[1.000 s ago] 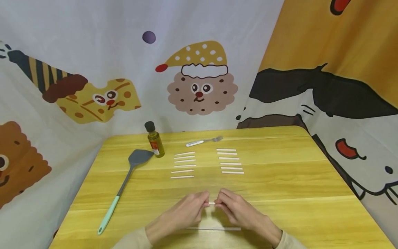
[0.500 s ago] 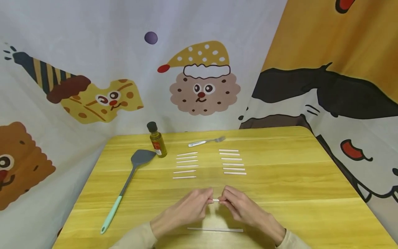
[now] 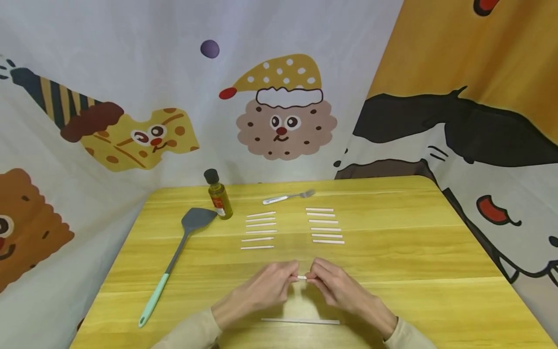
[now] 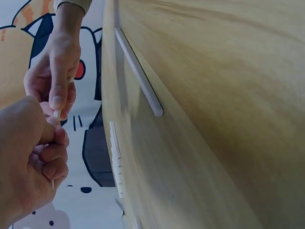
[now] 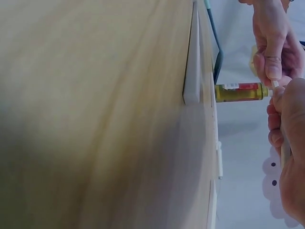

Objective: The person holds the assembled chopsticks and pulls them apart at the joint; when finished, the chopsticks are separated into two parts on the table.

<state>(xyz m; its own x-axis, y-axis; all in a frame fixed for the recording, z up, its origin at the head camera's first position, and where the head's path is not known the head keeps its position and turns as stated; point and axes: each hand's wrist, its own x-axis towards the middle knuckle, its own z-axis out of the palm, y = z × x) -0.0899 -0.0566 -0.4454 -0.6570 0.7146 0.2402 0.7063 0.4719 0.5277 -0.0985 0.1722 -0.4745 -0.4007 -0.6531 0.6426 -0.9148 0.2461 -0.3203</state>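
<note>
Both hands meet above the front middle of the table, fingertips close together. My left hand (image 3: 266, 286) pinches one end of a thin white stick (image 3: 302, 277); my right hand (image 3: 340, 286) pinches the other end. Only a short piece shows between the fingertips; the fingers hide most of the rest. In the right wrist view, more of the stick (image 5: 285, 148) comes out below the right hand's curled fingers. Below the hands, a longer white stick (image 3: 301, 321) lies flat across the table near its front.
Beyond the hands lie two columns of short white sticks, left sticks (image 3: 261, 225) and right sticks (image 3: 323, 221). A fork (image 3: 287, 197) lies behind them. An oil bottle (image 3: 220, 199) stands upright at back left, beside a spatula (image 3: 174, 261). A printed curtain (image 3: 279, 29) hangs behind the table (image 3: 414, 232).
Both hands have moved slightly away from the front edge, still pinching the stick. The gap between their fingertips is a little narrower. The sticks on the table stay put; the head view shifts slightly.
</note>
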